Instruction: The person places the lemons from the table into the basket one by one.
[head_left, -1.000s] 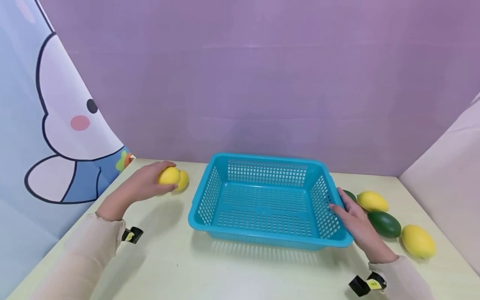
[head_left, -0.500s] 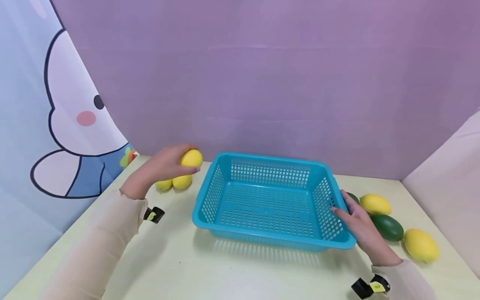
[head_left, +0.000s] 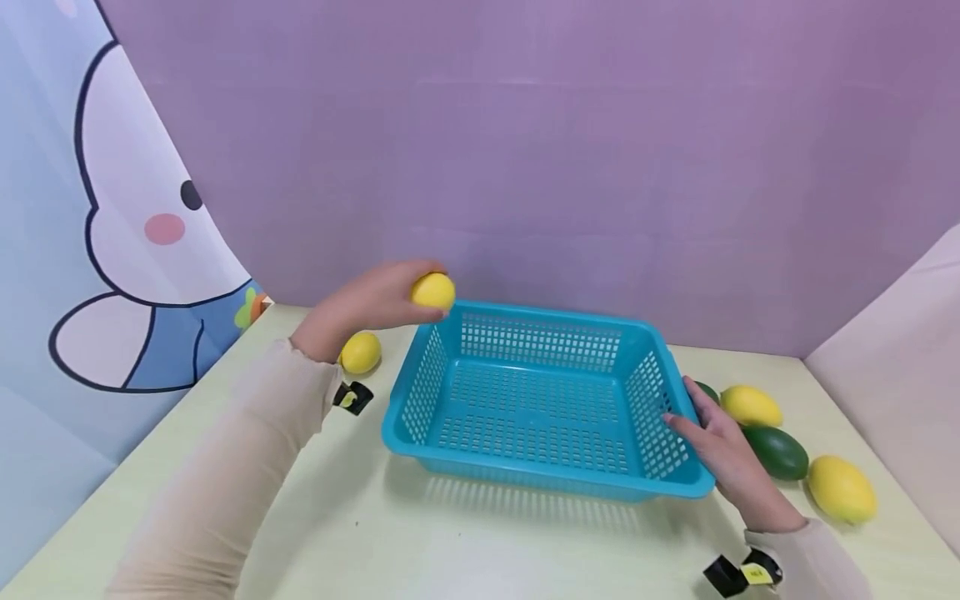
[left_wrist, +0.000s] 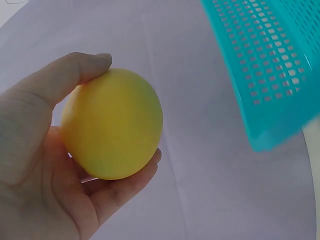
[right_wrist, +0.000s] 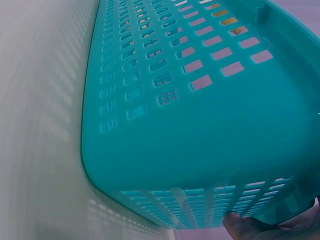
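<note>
In the head view my left hand [head_left: 382, 298] holds a yellow lemon [head_left: 433, 292] in the air at the basket's back left corner. The left wrist view shows this lemon [left_wrist: 114, 125] between the thumb above and the fingers below. A turquoise plastic basket [head_left: 547, 478] with slotted walls stands on the table, nothing inside it. My right hand [head_left: 723, 454] grips its right rim, thumb over the inner side and fingers outside. Seen close in the right wrist view, the basket [right_wrist: 200, 140] hides most of that hand; some fingers [right_wrist: 240, 226] show at the bottom.
Another lemon [head_left: 361, 352] lies left of the basket, partly behind my left wrist. Beside my right hand are two more lemons, one near [head_left: 842, 490] and one farther back [head_left: 752, 406], plus dark green avocado-like fruits [head_left: 777, 453]. A purple cloth [head_left: 555, 167] hangs behind the table.
My left hand has lifted the lemon away from the others at the left and carried it right and up to the basket's edge. The right hand has kept its grip on the rim.
</note>
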